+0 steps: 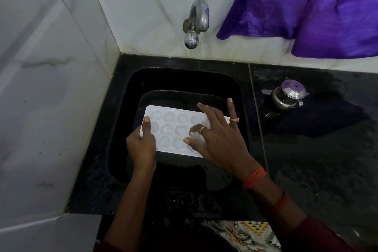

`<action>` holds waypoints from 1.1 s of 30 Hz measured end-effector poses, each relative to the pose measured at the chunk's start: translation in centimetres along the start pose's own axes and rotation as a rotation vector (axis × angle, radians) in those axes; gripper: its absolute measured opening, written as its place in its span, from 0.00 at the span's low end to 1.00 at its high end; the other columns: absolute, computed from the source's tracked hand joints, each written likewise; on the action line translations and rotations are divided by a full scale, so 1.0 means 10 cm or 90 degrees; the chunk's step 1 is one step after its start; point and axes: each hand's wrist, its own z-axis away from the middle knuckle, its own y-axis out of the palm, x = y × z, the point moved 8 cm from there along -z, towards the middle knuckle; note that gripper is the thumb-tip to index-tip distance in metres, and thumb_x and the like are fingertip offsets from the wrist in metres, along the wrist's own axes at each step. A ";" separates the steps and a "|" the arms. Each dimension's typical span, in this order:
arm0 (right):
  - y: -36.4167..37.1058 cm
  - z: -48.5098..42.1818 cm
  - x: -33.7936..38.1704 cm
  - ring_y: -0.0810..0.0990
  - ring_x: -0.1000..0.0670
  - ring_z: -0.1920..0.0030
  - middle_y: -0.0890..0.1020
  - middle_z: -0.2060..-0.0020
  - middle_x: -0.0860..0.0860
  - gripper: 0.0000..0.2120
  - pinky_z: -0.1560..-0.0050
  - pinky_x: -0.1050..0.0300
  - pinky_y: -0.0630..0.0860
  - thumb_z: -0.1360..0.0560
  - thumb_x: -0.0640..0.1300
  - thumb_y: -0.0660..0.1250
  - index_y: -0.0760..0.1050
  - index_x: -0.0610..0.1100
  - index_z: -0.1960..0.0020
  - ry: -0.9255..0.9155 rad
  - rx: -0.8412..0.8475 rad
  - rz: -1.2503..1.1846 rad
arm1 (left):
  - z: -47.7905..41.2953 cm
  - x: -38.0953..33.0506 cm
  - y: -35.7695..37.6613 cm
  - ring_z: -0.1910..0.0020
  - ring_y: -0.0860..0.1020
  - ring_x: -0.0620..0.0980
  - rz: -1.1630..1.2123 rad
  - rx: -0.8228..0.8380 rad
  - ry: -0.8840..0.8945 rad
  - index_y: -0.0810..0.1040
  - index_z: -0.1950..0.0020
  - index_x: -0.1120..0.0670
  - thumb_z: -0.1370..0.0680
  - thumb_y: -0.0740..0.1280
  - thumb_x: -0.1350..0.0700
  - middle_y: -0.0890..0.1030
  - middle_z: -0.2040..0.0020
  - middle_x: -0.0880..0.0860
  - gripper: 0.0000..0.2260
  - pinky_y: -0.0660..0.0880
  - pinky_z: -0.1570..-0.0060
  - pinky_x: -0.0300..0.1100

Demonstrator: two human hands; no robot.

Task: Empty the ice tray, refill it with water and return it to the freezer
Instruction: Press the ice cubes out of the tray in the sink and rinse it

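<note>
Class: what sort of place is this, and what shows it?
Likely a home kitchen: a black sink sunk in a dark counter, a wall tap above, and a steel pot beside it.

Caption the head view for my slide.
Left hand holds the white ice tray at the black sink; right hand probes one cell.

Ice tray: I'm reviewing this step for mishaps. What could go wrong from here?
The white plastic ice tray is held over the black sink, gripped only at its left end by the left hand. Pressure from the right hand on its other part could tip it or twist it loose. The black counter looks wet, so the tray might slide if set down there.
</note>
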 end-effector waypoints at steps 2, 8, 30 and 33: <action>0.03 0.01 0.02 0.71 0.47 0.27 0.72 0.27 0.45 0.25 0.22 0.31 0.43 0.20 0.68 0.54 0.84 0.54 0.48 0.001 0.014 0.005 | 0.00 0.00 -0.01 0.80 0.70 0.39 -0.001 -0.003 -0.001 0.70 0.69 0.50 0.18 0.66 0.47 0.71 0.77 0.43 0.20 0.67 0.76 0.31; 0.03 0.02 0.05 0.71 0.46 0.28 0.72 0.27 0.44 0.25 0.23 0.31 0.45 0.20 0.68 0.54 0.84 0.55 0.47 -0.003 0.010 -0.003 | 0.00 0.01 -0.02 0.80 0.70 0.38 0.003 -0.002 -0.004 0.70 0.68 0.52 0.18 0.66 0.48 0.71 0.78 0.43 0.20 0.67 0.77 0.30; 0.03 0.05 0.12 0.72 0.49 0.28 0.74 0.28 0.46 0.27 0.22 0.33 0.42 0.21 0.69 0.55 0.84 0.51 0.47 0.008 0.004 -0.019 | -0.01 0.02 -0.03 0.79 0.70 0.40 0.002 0.000 0.001 0.75 0.51 0.72 0.18 0.66 0.48 0.70 0.74 0.45 0.24 0.68 0.76 0.29; 0.05 0.05 0.13 0.71 0.49 0.27 0.73 0.28 0.46 0.28 0.22 0.33 0.41 0.20 0.69 0.53 0.84 0.52 0.46 0.003 0.021 -0.011 | -0.02 0.03 -0.04 0.78 0.70 0.40 0.002 -0.002 -0.004 0.75 0.50 0.72 0.18 0.66 0.48 0.65 0.75 0.51 0.24 0.68 0.76 0.29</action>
